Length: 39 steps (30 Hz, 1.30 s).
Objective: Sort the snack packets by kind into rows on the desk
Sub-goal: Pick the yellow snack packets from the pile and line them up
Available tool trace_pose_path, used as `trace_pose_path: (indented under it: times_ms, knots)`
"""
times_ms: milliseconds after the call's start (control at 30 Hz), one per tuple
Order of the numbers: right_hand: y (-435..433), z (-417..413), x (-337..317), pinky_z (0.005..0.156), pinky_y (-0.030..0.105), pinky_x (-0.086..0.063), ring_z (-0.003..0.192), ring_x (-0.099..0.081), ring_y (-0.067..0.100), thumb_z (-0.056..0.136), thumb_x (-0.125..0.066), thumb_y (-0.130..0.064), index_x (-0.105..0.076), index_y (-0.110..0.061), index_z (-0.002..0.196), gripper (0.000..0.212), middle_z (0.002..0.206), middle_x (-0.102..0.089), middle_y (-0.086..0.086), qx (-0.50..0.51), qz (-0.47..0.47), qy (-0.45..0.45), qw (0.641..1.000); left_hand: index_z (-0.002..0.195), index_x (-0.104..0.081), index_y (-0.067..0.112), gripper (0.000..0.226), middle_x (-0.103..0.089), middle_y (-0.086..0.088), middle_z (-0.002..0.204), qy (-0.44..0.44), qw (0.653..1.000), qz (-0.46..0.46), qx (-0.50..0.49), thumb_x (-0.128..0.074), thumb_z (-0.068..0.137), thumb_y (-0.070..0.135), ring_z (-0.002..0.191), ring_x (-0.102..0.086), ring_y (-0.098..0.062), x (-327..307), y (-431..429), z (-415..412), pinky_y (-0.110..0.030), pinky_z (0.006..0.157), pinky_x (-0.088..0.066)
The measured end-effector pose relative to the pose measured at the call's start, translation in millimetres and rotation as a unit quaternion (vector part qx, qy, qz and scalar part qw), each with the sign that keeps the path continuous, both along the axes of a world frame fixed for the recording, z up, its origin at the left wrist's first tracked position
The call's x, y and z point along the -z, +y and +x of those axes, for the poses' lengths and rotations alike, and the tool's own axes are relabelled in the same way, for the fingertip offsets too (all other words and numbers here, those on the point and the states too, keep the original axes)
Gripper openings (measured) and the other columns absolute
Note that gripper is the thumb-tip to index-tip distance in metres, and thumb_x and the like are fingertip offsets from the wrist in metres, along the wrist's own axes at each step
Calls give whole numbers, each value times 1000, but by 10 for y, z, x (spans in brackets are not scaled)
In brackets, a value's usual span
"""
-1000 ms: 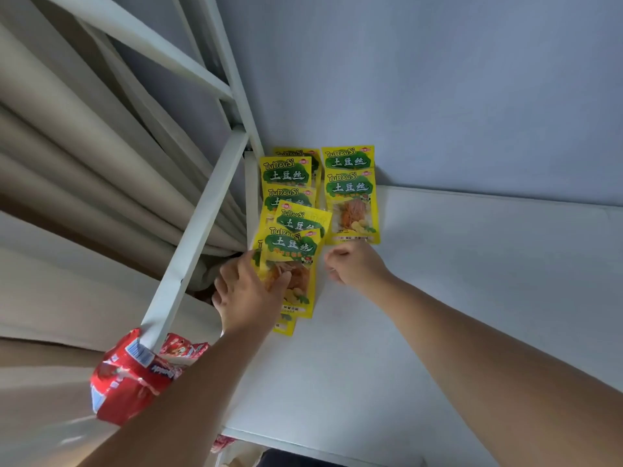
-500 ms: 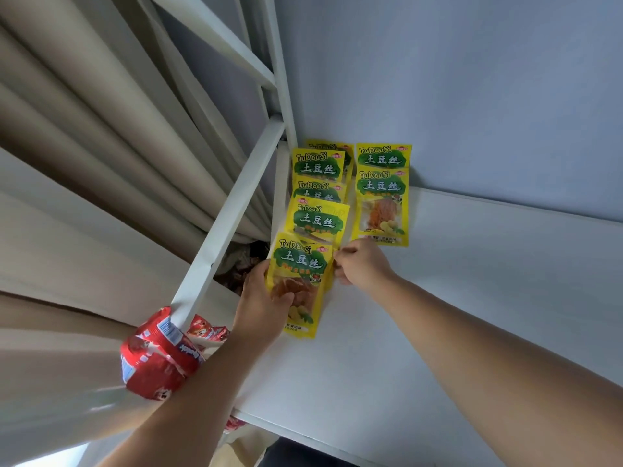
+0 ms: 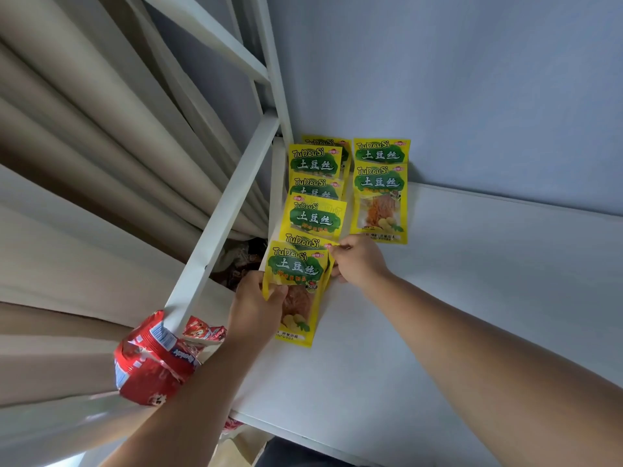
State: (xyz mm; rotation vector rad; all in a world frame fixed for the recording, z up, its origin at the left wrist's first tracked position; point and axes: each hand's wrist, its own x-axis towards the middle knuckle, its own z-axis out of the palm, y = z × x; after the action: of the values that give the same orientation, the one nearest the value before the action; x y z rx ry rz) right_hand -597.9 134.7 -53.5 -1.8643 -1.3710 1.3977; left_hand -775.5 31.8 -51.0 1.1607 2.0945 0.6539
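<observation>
Several yellow TuDouSi packets lie in two overlapping columns at the desk's far left corner, against the wall. The left column [image 3: 315, 193] is longer; the right column [image 3: 381, 193] has two packets. My left hand [image 3: 256, 308] pinches the left edge of the nearest yellow packet [image 3: 296, 291], which overlaps the left column's near end. My right hand [image 3: 357, 261] pinches the same packet's upper right corner, where another packet's top edge peeks out behind it.
A red snack bag [image 3: 151, 362] and a small red packet [image 3: 205, 332] sit at the desk's left edge by a white slanted frame bar [image 3: 222, 217]. Beige curtains [image 3: 84, 163] hang left. White desk [image 3: 438, 315] stretches right; blue-grey wall behind.
Both hands slid the nearest yellow packet toward me along the left column, uncovering more of the packets behind it. The view shifted left.
</observation>
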Motion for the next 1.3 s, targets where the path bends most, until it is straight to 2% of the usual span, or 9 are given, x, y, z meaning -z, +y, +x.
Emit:
trace_pose_path:
  times_ms: [100,267,367,433,533,767,900,1200,1300]
  knots:
    - [75,-13,-58,73,56,-60,72,-74,35,96,-67,-26,-68,-12,91,15,70,-71,10,2,32,8,999,93,-51,35,16,-64,13,92,-17,1000,1,-6,-66,97,31,82,-59,-1,-32,55,-13,-21,57,-38]
    - [184,-11,-100,71,56,-61,69,-74,32,94,-71,-26,-61,-27,70,26,76,-73,11,14,33,32,999,122,-48,32,32,-56,18,103,-44,999,-11,-17,-65,96,29,88,-57,-1,-50,93,-29,-17,62,-41]
    - [189,30,-91,74,56,-61,76,-75,35,95,-69,-25,-65,-24,72,24,81,-76,15,9,31,32,999,134,-47,26,45,-55,2,127,-52,998,-3,-32,-67,94,30,109,-60,-18,-83,101,-22,-40,84,-56]
    - [176,93,-99,76,61,-59,81,-73,43,96,-67,-21,-67,-18,71,25,80,-74,18,2,35,26,999,140,-46,24,52,-47,-2,137,-6,999,19,-28,-68,93,34,131,-45,-24,-126,126,1,-50,106,-46]
    - [150,250,-124,77,62,-57,80,-70,46,95,-65,-18,-71,-2,76,26,80,-73,24,-21,63,-8,998,133,-54,25,43,-48,-2,137,60,995,75,21,-67,92,33,134,-36,-23,-245,227,121,-48,114,-34]
    - [-47,766,-331,82,29,-49,110,-64,25,96,-60,-21,-76,-9,98,20,112,-72,7,-73,129,-152,977,124,-66,22,31,-60,2,132,121,976,102,153,-61,95,28,124,-48,-27,-424,530,610,-41,105,-36]
    - [-210,1099,-410,83,35,-51,101,-64,26,97,-58,-27,-70,-9,101,22,104,-70,5,-78,121,-210,967,128,-63,19,32,-64,1,127,85,960,81,255,-60,98,30,126,-52,-24,-450,673,807,-42,107,-44]
    - [-926,2274,-493,74,29,-41,93,-60,22,96,-59,-31,-58,-19,93,12,93,-62,-3,-26,112,-248,962,136,-59,27,39,-54,1,141,196,883,55,422,-58,98,39,133,-49,-21,-541,585,1956,-41,109,-43]
    - [-1307,2814,-508,79,29,-43,103,-61,23,96,-59,-34,-61,-19,104,17,104,-64,-1,-18,93,-268,959,135,-58,29,40,-55,0,137,225,857,63,460,-58,97,41,129,-53,-23,-596,360,2577,-40,105,-45]
